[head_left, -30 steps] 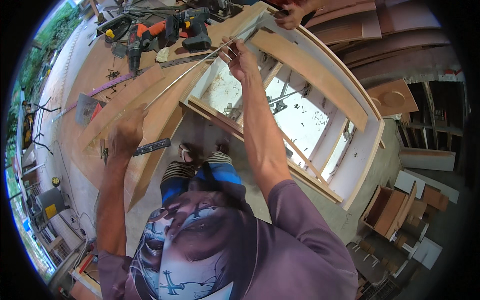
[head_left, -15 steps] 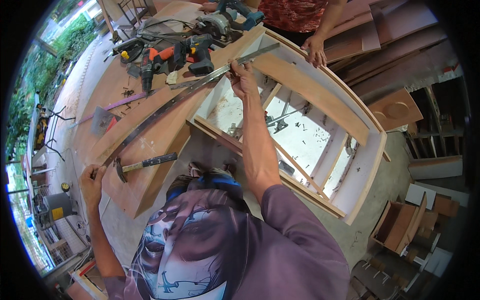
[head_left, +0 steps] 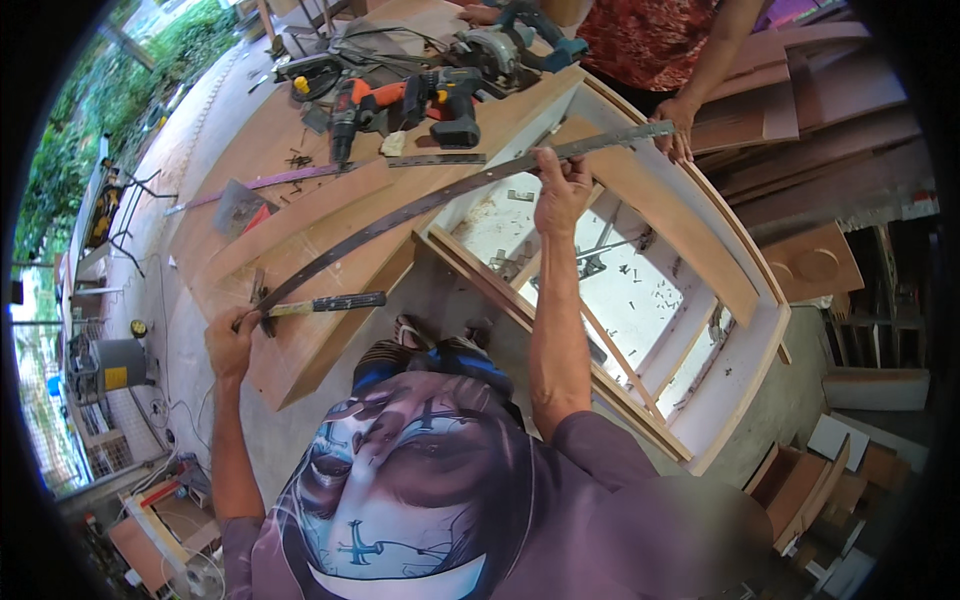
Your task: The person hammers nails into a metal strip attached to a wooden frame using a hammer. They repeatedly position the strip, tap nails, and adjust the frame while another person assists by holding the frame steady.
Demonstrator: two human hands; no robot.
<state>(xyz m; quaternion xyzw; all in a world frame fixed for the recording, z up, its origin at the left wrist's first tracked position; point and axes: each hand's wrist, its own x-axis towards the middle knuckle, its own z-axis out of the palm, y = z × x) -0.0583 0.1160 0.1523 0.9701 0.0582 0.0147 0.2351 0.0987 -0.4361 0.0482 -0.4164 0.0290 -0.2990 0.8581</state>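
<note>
A long, thin metal strip [head_left: 420,205] with small marks or holes along it stretches diagonally between my hands. My left hand [head_left: 232,340] pinches its near left end, beside the head of a hammer [head_left: 325,303] lying on the wooden panel. My right hand [head_left: 562,190] grips the strip farther along, above the open wooden frame [head_left: 745,385] with white inner faces. Beyond that hand, the strip's far end reaches over the frame's far side, next to a co-worker's hand [head_left: 677,130]. Whether that person touches the strip, I cannot tell.
Drills [head_left: 455,105], a circular saw [head_left: 490,55] and cables crowd the wooden panel's [head_left: 330,340] far part. A purple ruler [head_left: 270,178] and loose screws lie nearer. Stacked boards [head_left: 840,120] stand at the far right. Small hardware lies inside the frame.
The strip and both my hands have shifted to the right over the work. Its far end now sits by the co-worker's hand, and its near end is over the hammer head.
</note>
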